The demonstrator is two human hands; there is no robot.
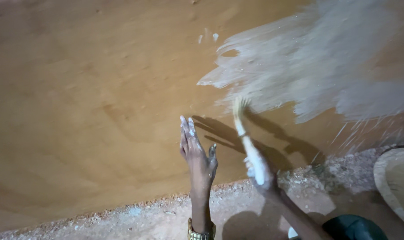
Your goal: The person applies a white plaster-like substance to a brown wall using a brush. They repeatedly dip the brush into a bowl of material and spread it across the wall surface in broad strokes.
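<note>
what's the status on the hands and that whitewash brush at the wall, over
Left hand open, flat by the brown earthen wall. Right hand gripping a white-coated brush, bristles up at the whitewashed patch. Nothing in the way.

- The brown earthen wall [86,98] fills the far side; it blocks any reach forward, but its left stretch is bare.
- The white-washed patch [317,66] covers the wall's upper right.
- The left hand [196,153], flat and fingers spread, stands just left of the brush [248,142] gripped in the right hand [262,175]; only a narrow gap separates them.
- The gravelly ledge [135,218] lies bare at near left.
- A pale basin [397,182] closes the near right.
</note>
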